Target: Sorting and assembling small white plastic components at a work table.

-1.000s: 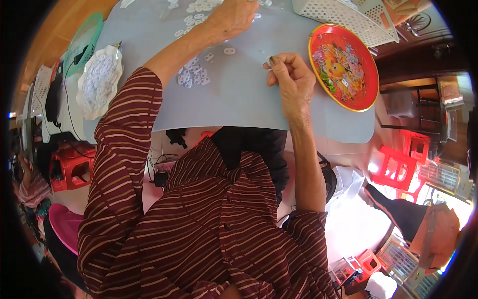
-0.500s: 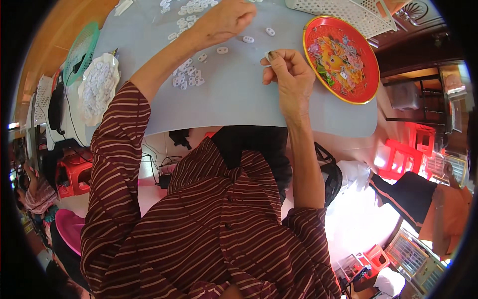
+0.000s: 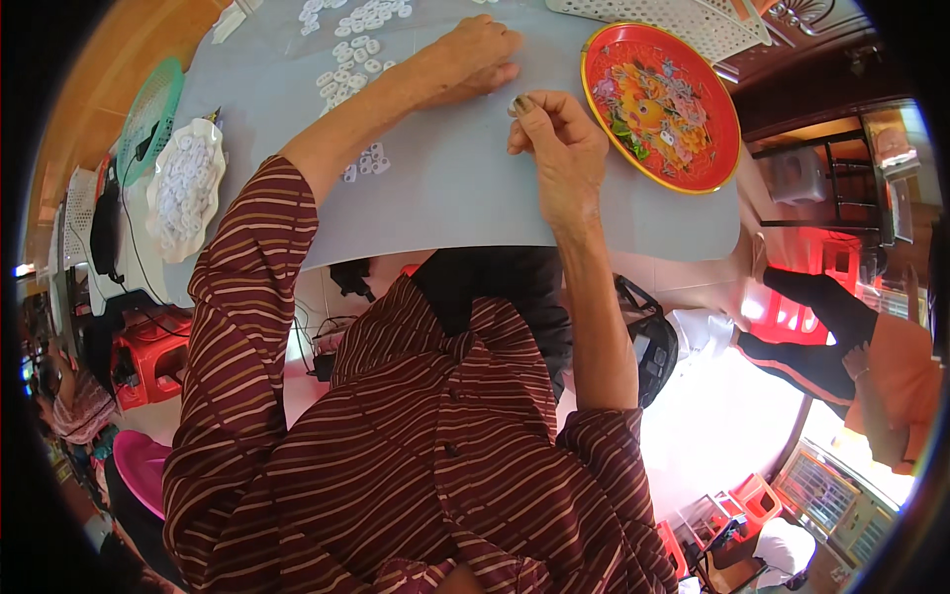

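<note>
Small white oval plastic pieces with two holes (image 3: 341, 79) lie in clusters over the grey-blue table (image 3: 435, 213). My left hand (image 3: 470, 61) is low over the tabletop, right of the clusters. Its fingers are curled down with the tips mostly hidden, so what they hold cannot be made out. To the right of it and a little nearer, my right hand (image 3: 564, 144) pinches a white plastic piece (image 3: 514, 106) between thumb and fingers; only its edge shows. Beside that hand stands a round red floral tray (image 3: 727, 148) holding scattered tiny slivers and a white piece (image 3: 668, 139).
A scalloped white dish (image 3: 158, 193) heaped with white pieces is at the table's left edge, beside a green mesh basket (image 3: 168, 84). A white perforated basket (image 3: 683, 30) stands at the far right. On the right, a person (image 3: 881, 366) stands near red stools (image 3: 811, 257).
My left hand has come down and toward me, over where loose white pieces lay, nearer my right hand. My right hand keeps its pinch. The person on the right has shifted. The view moved slightly.
</note>
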A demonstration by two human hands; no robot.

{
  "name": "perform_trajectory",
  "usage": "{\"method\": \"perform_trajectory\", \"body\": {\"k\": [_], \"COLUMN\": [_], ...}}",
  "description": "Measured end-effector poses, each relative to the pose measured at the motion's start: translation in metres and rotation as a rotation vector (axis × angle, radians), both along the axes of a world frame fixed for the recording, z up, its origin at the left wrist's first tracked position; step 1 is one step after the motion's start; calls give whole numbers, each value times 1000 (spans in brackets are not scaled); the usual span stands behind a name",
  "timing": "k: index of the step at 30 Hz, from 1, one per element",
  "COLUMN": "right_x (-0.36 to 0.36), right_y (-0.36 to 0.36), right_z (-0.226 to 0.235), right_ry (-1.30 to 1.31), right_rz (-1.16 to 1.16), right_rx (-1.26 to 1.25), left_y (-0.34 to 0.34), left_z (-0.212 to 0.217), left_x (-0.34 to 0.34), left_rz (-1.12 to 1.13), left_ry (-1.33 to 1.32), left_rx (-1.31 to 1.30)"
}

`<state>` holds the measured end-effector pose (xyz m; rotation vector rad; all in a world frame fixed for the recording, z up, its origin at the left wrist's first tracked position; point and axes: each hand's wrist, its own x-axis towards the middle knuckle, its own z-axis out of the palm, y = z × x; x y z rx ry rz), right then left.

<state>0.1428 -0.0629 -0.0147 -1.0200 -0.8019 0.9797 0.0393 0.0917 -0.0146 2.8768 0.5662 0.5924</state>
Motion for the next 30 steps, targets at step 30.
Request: {"method": "perform_trajectory", "body": {"k": [30], "right_x": [0], "right_y": [0], "right_z": [0], "right_ry": [-1], "right_rz": [-39], "right_rx": [-8], "left_y": [-29], "left_z": [32], "left_x": [-34], "left_rz": [159], "left_ry": [-13], "left_rx": [-551]}}
